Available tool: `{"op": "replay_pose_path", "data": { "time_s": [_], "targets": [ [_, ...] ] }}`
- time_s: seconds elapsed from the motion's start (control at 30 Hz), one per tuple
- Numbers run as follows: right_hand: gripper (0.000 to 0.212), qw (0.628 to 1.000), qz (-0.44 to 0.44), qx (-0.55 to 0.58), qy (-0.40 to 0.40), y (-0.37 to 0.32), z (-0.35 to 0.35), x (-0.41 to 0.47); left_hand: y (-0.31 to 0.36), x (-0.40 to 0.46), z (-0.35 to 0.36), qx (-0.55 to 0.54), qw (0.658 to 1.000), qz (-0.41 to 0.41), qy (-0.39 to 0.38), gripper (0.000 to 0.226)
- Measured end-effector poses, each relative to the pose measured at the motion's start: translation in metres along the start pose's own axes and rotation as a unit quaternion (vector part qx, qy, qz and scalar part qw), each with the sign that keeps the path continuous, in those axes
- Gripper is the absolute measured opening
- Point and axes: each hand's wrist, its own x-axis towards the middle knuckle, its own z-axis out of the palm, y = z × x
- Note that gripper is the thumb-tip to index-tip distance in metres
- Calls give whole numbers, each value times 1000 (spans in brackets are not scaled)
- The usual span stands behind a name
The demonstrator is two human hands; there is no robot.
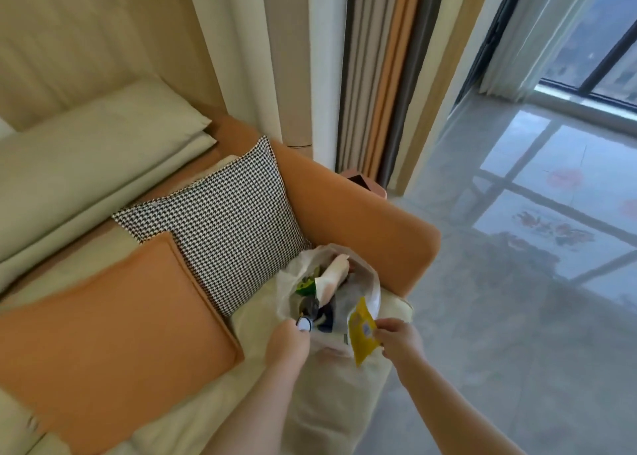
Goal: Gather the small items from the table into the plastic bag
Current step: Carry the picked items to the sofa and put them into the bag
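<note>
The plastic bag (368, 284) is thin, whitish and half transparent, and it sits open on the cream seat of the sofa (362, 209), close to the orange armrest at the sofa's end. Its mouth is wide open and looks upward. Inside it several small items lie mixed together: a pale paper-like piece (332, 273) standing at a slant, a green and yellow wrapper (306, 284) beside it, and some dark things lower down that are too blurred to name.

The left hand (287, 346) is at the near-left edge of the bag. Its fingers are curled, and the fingertips pinch a small white round thing with a dark rim (304, 324) at the bag's rim — whether the hand also holds the plastic itself I cannot tell.

The right hand (400, 342) is at the near-right edge. Its thumb and fingers are closed on a yellow packet (362, 332), which stands tilted, its upper corner over the bag's mouth and its lower part outside, in front of the bag.

Behind the bag a black-and-white checked cushion (220, 223) leans against the sofa, just beside the bag, and an orange cushion (113, 330) lies in front of it. On the right there is a grey shiny floor (499, 316) and a large window (593, 51) with curtains (382, 75).
</note>
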Motion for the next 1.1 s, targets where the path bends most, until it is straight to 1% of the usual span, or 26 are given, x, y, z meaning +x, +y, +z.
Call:
{"op": "replay_pose_path", "data": {
  "time_s": [0.13, 0.27, 0.43, 0.57, 0.63, 0.7, 0.77, 0.9, 1.1],
  "targets": [
    [24, 1000, 4, -25, 2, -19, 21, 37, 3, 38, -4, 22, 999, -22, -12, 29],
    [20, 999, 6, -35, 8, -34, 36, 73, 5, 70, 0, 45, 998, -43, -4, 27],
    [26, 998, 28, -49, 8, -49, 48, 119, 12, 99, 14, 41, 997, -69, 10, 25],
    [22, 998, 50, -34, 11, -55, 57, 155, 19, 116, 25, 37, 996, -76, 16, 23],
    [23, 998, 66, -16, -9, -57, 62, 168, 22, 123, 32, 31, 996, -79, 11, 22],
    [29, 996, 78, -20, -40, -55, 65, 176, 27, 127, 38, 21, 997, -79, -2, 26],
    [32, 993, 67, -70, -68, -52, 64, 180, 31, 128, 42, 9, 997, -75, -17, 33],
    [27, 986, 52, -119, -104, -54, 60, 175, 39, 122, 43, -22, 997, -74, -22, 41],
    [28, 969, 11, -199, -148, -66, 58, 162, 48, 96, 25, -44, 995, -91, 0, 39]
  ]
}}
